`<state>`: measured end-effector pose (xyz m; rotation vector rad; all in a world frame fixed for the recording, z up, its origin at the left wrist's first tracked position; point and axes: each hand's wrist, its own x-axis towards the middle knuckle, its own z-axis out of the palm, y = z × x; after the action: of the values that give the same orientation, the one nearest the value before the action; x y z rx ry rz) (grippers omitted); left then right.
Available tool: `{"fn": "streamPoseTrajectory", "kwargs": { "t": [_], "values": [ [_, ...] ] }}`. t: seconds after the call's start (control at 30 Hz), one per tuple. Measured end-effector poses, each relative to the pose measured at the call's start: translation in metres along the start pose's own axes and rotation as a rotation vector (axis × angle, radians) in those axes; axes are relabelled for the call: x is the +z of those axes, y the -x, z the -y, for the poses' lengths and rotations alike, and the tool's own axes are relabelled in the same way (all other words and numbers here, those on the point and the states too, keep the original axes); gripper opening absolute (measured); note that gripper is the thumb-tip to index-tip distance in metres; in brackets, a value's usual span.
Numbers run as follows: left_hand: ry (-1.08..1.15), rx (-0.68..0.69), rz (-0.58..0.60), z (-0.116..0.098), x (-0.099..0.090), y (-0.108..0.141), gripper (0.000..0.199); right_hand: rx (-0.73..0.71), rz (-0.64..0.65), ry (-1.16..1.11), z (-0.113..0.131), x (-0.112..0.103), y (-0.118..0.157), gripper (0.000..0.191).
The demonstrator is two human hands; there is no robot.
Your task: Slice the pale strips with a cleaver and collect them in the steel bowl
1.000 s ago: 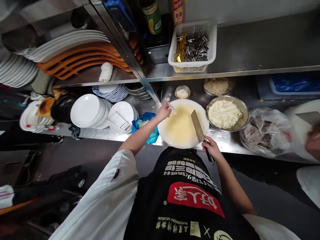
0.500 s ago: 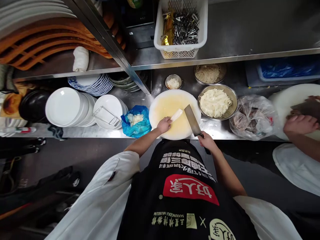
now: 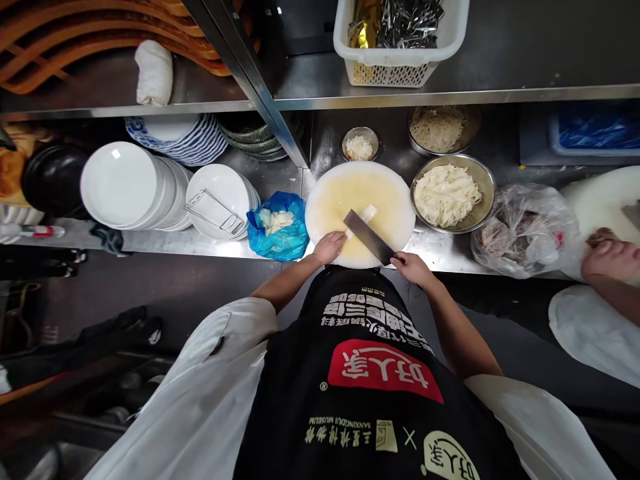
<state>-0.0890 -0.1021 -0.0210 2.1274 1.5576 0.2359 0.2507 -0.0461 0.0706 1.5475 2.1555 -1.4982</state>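
A long white piece of food [image 3: 369, 214], its exact kind unclear, lies on the round white cutting board [image 3: 320, 193]. My left hand [image 3: 331, 247] is closed on its near end at the board's front left. The cleaver [image 3: 371, 239] is gripped at its handle by my right hand [image 3: 413, 269] at the front right edge. Its blade slants across the white piece just beside my left fingertips, hiding part of it. I cannot tell whether the blade has cut in.
Left of the board sits a blue plastic bag [image 3: 277, 227] with pale pieces. A metal bowl of whitish shreds [image 3: 447, 195] and a clear bag [image 3: 525, 230] stand to the right. A shelf edge [image 3: 450, 97] overhangs behind. A co-worker's hand [image 3: 613, 257] is at far right.
The cleaver has swung left from beside the white piece to across it. My left hand still holds the near end. The view has shifted slightly.
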Motion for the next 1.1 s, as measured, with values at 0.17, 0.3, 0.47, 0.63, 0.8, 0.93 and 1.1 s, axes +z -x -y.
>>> {"fn": "streamPoseTrajectory", "kwargs": {
  "t": [0.17,0.3,0.47,0.63,0.8,0.93,1.1],
  "values": [
    [-0.010,0.105,-0.036,0.014,0.011,-0.002,0.036,0.041,0.090,-0.107,-0.003,0.004,-0.015,0.035],
    [-0.075,0.157,-0.049,0.019,0.012,-0.001,0.032,0.102,0.044,-0.287,-0.020,-0.013,-0.029,0.031],
    [-0.149,0.172,-0.013,0.012,0.001,-0.015,0.029,0.207,-0.203,-0.402,-0.028,-0.040,-0.038,0.025],
    [-0.190,0.070,0.119,-0.001,-0.014,-0.043,0.028,0.244,-0.335,-0.384,-0.018,-0.033,-0.022,0.023],
    [0.037,-0.052,-0.024,-0.014,-0.047,-0.079,0.023,0.309,-0.341,-0.382,-0.021,-0.008,-0.007,0.022],
    [0.194,-0.099,-0.199,-0.027,-0.095,-0.126,0.025,0.343,-0.347,-0.344,-0.026,0.003,-0.008,0.022],
    [0.154,-0.125,-0.283,-0.044,-0.156,-0.181,0.027,0.319,-0.367,-0.228,-0.030,0.007,-0.012,0.026]
  ]
}}
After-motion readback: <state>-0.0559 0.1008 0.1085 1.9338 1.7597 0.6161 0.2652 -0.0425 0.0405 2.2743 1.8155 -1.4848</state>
